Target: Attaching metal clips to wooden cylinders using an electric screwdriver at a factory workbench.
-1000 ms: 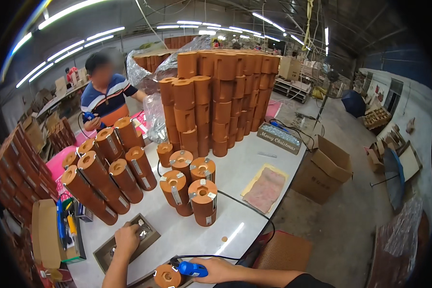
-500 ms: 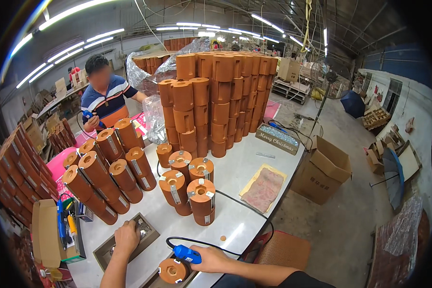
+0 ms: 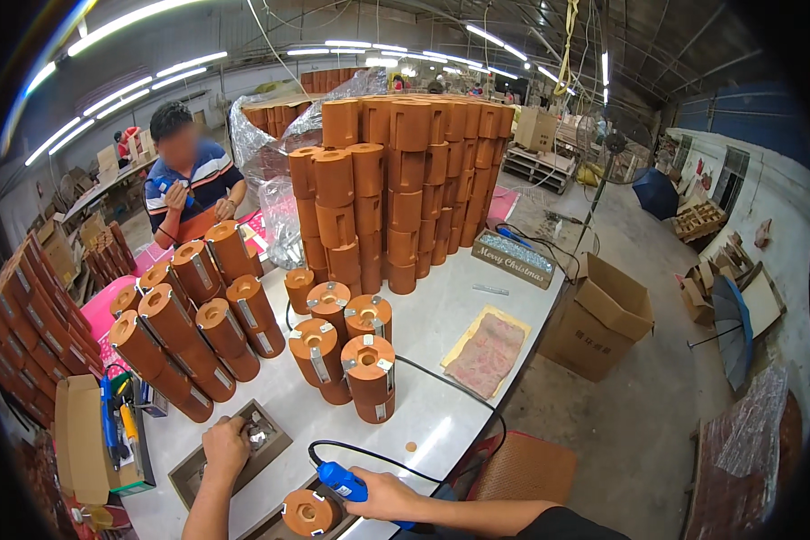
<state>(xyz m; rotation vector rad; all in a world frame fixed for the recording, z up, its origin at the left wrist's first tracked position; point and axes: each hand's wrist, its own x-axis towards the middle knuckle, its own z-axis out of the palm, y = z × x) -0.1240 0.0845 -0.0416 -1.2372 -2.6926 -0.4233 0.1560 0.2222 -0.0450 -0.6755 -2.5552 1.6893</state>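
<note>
My left hand (image 3: pixel 227 444) reaches into a shallow grey-brown tray (image 3: pixel 274 445). Its fingers are bent together over small shiny metal pieces (image 3: pixel 257 436); whatever they pinch is hidden. My right hand (image 3: pixel 382 495) grips a blue electric screwdriver (image 3: pixel 344 482), whose black cord curves away over the table. Beside the tool, at the lower edge, a reddish-brown cylinder (image 3: pixel 308 515) with a hole in its top sits in a second tray (image 3: pixel 340 531). Small pale metal tabs show on its rim. Ahead of my hands stand several stacked cylinders with metal strips (image 3: pixel 371 378).
Tall stacks of brown cylinders (image 3: pixel 409 180) fill the table's far side, with more (image 3: pixel 166 315) at left. A co-worker (image 3: pixel 189 175) sits beyond them. A tool box (image 3: pixel 130 432) is at left; a pink cloth (image 3: pixel 486 355) and cardboard carton (image 3: pixel 598 315) are at right.
The view has shifted slightly. My left hand stays in the tray and my right hand keeps the screwdriver by the cylinder. The co-worker's outstretched hand has come back toward the nearby cylinders.
</note>
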